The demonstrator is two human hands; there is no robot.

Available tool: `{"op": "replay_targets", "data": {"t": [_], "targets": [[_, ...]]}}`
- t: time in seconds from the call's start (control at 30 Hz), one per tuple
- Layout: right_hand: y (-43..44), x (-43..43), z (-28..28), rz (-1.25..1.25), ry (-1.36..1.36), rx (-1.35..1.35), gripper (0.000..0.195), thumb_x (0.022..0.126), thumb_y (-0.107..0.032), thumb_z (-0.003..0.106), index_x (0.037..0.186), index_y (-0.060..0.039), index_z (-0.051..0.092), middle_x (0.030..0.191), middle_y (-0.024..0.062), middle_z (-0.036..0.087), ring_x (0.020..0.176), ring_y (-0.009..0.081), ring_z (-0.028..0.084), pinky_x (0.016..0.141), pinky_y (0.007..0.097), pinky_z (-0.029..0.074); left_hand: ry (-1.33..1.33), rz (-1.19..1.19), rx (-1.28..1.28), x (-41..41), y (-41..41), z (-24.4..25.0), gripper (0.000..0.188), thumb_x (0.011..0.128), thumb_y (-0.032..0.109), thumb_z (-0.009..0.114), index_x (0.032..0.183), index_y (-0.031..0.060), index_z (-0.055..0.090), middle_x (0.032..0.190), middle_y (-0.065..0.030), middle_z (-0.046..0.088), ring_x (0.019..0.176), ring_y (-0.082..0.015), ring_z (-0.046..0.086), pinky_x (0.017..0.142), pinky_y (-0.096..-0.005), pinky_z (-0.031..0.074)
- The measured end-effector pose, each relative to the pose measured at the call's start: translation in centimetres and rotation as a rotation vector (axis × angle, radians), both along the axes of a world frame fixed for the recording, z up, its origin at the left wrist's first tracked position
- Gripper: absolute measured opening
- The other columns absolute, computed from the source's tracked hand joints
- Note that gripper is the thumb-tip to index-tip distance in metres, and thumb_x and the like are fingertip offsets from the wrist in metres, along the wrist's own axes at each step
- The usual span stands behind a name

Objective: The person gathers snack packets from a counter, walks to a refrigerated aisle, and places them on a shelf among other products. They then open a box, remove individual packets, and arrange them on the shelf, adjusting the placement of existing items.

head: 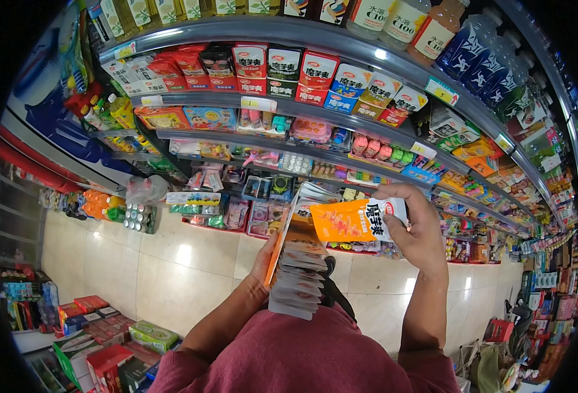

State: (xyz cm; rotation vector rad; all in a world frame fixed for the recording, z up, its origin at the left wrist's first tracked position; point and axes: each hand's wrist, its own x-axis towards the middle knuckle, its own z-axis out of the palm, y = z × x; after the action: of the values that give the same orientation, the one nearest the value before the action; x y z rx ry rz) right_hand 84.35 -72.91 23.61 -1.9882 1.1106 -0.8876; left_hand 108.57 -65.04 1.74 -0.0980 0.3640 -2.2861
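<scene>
My left hand (263, 265) grips an orange cardboard display box (272, 253) from its left side. Several silvery snack pouches (296, 287) stand packed in it, their edges fanned toward my body. Between the thumb and fingers of my right hand (416, 228), one orange-and-white snack pouch (345, 221) is held by its white end. That pouch lies sideways just right of the box, its printed front turned up to me. Whether its far end still touches the box, I cannot tell.
Ahead, a curved-looking shelf (210, 100) carries red, black and blue snack boxes (249, 69). Bottled drinks (392, 19) stand on the shelf above, small toys (372, 147) below. Stacked cartons (107, 339) sit at lower left on the tiled floor (171, 275); a red box (498, 330) is at lower right.
</scene>
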Motion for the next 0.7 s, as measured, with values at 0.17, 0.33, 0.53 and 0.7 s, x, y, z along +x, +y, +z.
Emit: {"op": "replay_targets", "data": {"t": [0.17, 0.33, 0.53, 0.7], "targets": [[1.7, 2.4, 1.2, 0.183, 0.351, -0.319, 0.050, 0.083, 0.003, 0.058, 0.130, -0.0130, 0.059, 0.119, 0.0105, 0.064, 0.108, 0.0314, 0.063, 0.089, 0.0408, 0.054, -0.105, 0.007, 0.041, -0.4, -0.1, 0.1, 0.077, 0.098, 0.063, 0.041, 0.150, 0.0060, 0.036, 0.144, -0.0234, 0.048, 0.127, -0.0387, 0.053, 0.105, -0.0537, 0.045], [3.4, 4.2, 1.1, 0.361, 0.475, -0.277, 0.063, 0.081, 0.003, 0.057, 0.141, -0.0164, 0.050, 0.114, 0.0120, 0.063, 0.104, 0.0319, 0.064, 0.088, 0.0405, 0.055, -0.129, 0.035, 0.005, -0.9, -0.2, 1.4, 0.078, 0.098, 0.062, 0.042, 0.150, 0.0044, 0.036, 0.146, -0.0231, 0.046, 0.130, -0.0387, 0.051, 0.108, -0.0530, 0.043], [1.5, 3.7, 2.1, 0.371, 0.457, -0.136, 0.072, 0.080, 0.005, 0.057, 0.148, -0.0154, 0.041, 0.105, 0.0153, 0.064, 0.096, 0.0352, 0.065, 0.088, 0.0435, 0.053, -0.289, 0.012, -0.011, -0.8, 0.0, 1.8, 0.078, 0.098, 0.062, 0.041, 0.150, 0.0032, 0.036, 0.145, -0.0234, 0.047, 0.130, -0.0391, 0.051, 0.110, -0.0529, 0.040], [2.5, 5.2, -3.6, 0.396, 0.476, -0.253, 0.059, 0.082, -0.002, 0.065, 0.139, -0.0112, 0.049, 0.107, 0.0105, 0.067, 0.095, 0.0307, 0.065, 0.086, 0.0411, 0.053, -0.277, -0.015, 0.092, -1.6, 0.1, 0.4, 0.069, 0.099, 0.057, 0.044, 0.145, 0.0056, 0.045, 0.139, -0.0194, 0.055, 0.124, -0.0348, 0.057, 0.106, -0.0518, 0.044]]}}
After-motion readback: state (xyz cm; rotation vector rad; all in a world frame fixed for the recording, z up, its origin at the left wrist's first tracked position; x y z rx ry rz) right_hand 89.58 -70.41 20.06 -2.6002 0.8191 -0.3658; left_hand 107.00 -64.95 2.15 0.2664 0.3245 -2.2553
